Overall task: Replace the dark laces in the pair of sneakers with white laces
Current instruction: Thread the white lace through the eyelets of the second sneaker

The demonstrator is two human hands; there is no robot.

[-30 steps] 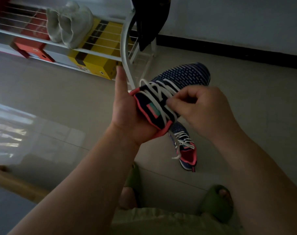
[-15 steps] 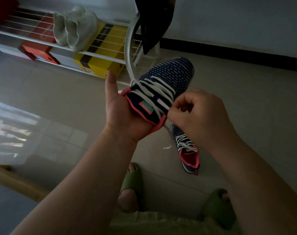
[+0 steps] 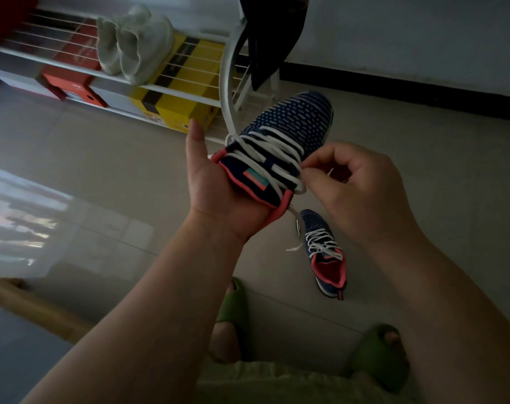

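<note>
The sneaker is up in the air in front of the person, navy knit with pale dashes, coral trim round the collar, toe pointing away toward the shoe rack. White lace is already criss-crossed over the tongue. The left hand cradles it from the heel side, palm under the collar and thumb sticking straight up; the fingers are behind the shoe, so I can't say how tight that grip is. The right hand is curled, thumb and fingertips pinching the lace right at the top eyelets, with one loose end dangling below the heel.

The second sneaker sits on the tiled floor just below, also white-laced, opening facing the person. Near the bottom are two feet in green slippers. On the rack there's a pale pair of shoes, with a yellow box and an orange box underneath.
</note>
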